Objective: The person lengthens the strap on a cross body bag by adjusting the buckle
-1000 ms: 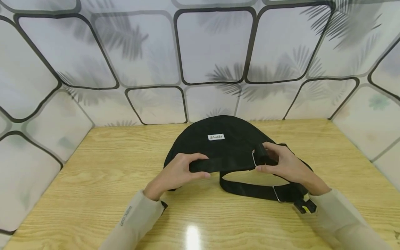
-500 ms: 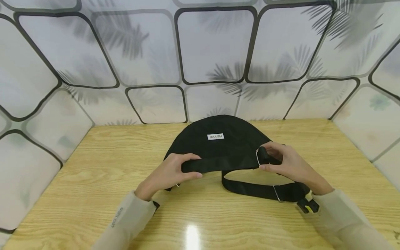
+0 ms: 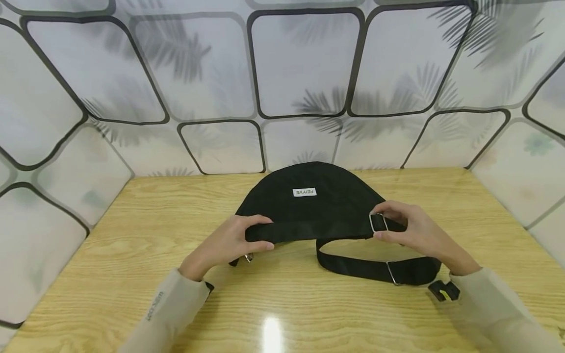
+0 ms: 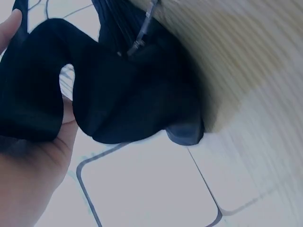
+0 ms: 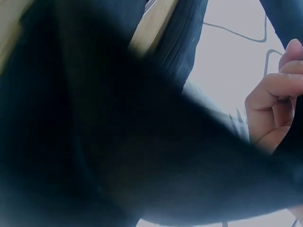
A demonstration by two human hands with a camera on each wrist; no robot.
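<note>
A black half-moon bag (image 3: 335, 196) with a small white label (image 3: 304, 192) lies on the wooden table. Its black strap (image 3: 304, 231) is stretched between both hands across the near side of the bag. My left hand (image 3: 227, 240) pinches the strap at the left between thumb and fingers; in the left wrist view the strap (image 4: 38, 90) bends beside the thumb. Near a metal slider (image 3: 378, 222), my right hand (image 3: 412, 233) holds the other part of the strap. Dark, blurred fabric (image 5: 156, 142) covers much of the right wrist view, where curled fingers (image 5: 272, 94) show.
A loose strap loop (image 3: 353, 267) with a second metal slider (image 3: 392, 273) lies on the table (image 3: 145, 274) nearer me. A black buckle (image 3: 445, 290) with a yellow mark sits beside the right sleeve. Patterned panels (image 3: 304, 63) stand at the back and sides.
My left hand has moved left along the strap and my right hand slightly right, so they are farther apart. The slider at my right hand now shows more fully.
</note>
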